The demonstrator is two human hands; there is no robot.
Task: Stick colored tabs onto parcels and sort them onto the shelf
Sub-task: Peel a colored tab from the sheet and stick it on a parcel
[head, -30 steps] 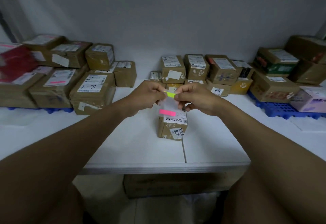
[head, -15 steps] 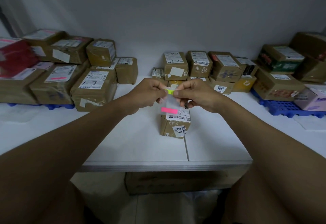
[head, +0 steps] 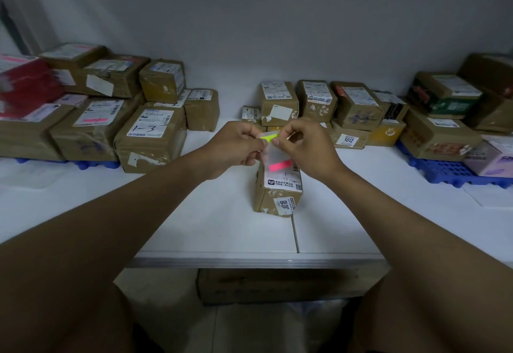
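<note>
Far to the left of both hands, a stack of brown cardboard parcels (head: 94, 119) sits on the white table (head: 222, 222), resting on a blue plastic pallet (head: 91, 164). The nearest of them, just left of the left hand, carries a shipping label hand-marked "1-3" (head: 150, 127).

The left hand (head: 236, 147) is raised above the table with its fingers curled, pinching the left edge of a clear backing sheet (head: 273, 151). At the top of that sheet, between the two hands, sits a yellow-green tab (head: 268, 138); lower on the sheet lies a pink tab (head: 280, 165). The right hand (head: 305, 148) is also curled, its thumb and forefinger pinching the right end of the yellow-green tab.

Directly beneath and a little nearer than the hands, a small brown parcel (head: 277, 194) stands on the table, with a white label on top and a sticker reading "3018" on its near face.

Beyond the hands, against the wall, is a row of small parcels (head: 319, 102), one marked "3012". Far to the right of the right hand, more boxes (head: 441, 136) sit on a second blue pallet (head: 449, 172).
</note>
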